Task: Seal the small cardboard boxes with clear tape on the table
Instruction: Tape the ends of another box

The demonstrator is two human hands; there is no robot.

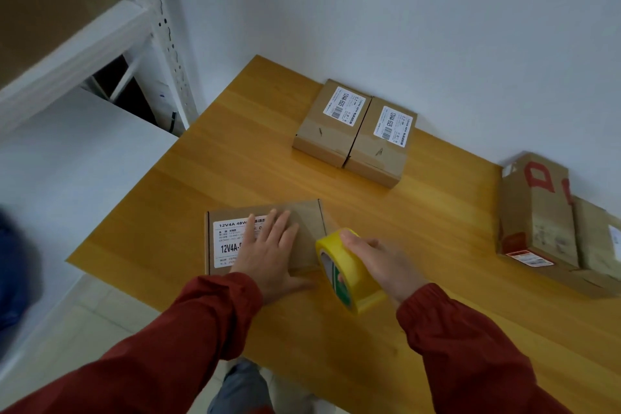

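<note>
working box (pixel 311 222) is lying on the near part of the desk (pixel 235 161), label up, long axis running left-right across the view. left hand (pixel 268 245) is lying flat on top of it, fingers straight and spread over the right part of the label, thumb hanging past the box's near edge: pressing, not gripping anything. right hand (pixel 383 262) is holding the tape roll (pixel 347 276) just off the box's right short end, with the thumb over the outer rim and a fingertip showing inside the core, so that grip is closed round the roll. Roll is standing on edge, tilted, at the box's near right corner; can't tell if it's actually touching. I'm guessing a strip is running from the roll up onto the box's right end, but the film is too faint to confirm. Key relation: roll is sitting right of the box, roughly in line with its long axis, so the coming pull is probably going along that axis or down over that end. Right hand would be doing the travel, being nearer that end, with left hand pinning. Risk: box sliding if the press is light. Behind the working box, by the wall, rear left box (pixel 331 124) and rear right box (pixel 379 144) are sitting side by side, touching, looking taped already. Well right of it, a larger carton (pixel 537 212) with red markings is lying against the wall.
</note>
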